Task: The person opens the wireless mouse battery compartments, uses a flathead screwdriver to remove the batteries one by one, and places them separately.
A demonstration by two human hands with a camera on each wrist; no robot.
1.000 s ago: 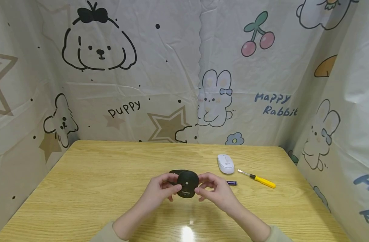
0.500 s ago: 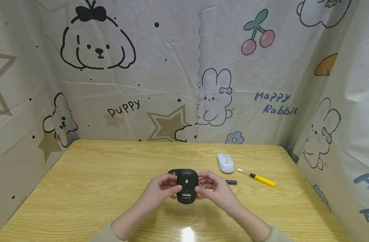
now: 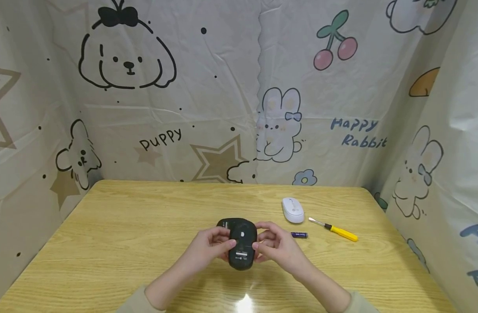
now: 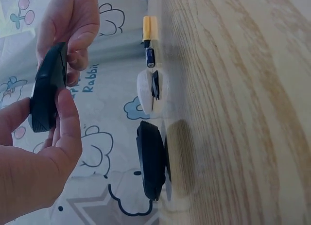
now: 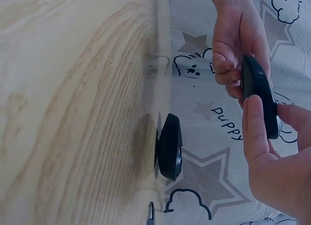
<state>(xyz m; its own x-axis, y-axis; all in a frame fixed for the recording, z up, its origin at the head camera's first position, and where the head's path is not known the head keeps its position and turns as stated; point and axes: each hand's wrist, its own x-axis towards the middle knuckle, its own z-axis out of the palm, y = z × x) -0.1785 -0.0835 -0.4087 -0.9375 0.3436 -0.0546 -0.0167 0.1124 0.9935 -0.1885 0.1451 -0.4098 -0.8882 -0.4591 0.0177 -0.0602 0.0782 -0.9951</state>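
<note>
Over the last second the black mouse (image 3: 242,248) has tipped, its near end now lower and its labelled underside turned more fully upward. The grip is clamped on it from both sides, left hand (image 3: 208,246) and right hand (image 3: 277,244) each pinching an edge between thumb and fingers, holding it above the table (image 3: 145,217). Beyond it lies a second black mouse (image 4: 151,159); a white mouse (image 3: 292,210), dark-blue battery (image 3: 299,235) and yellow-handled screwdriver (image 3: 342,233) lie to the right.
</note>
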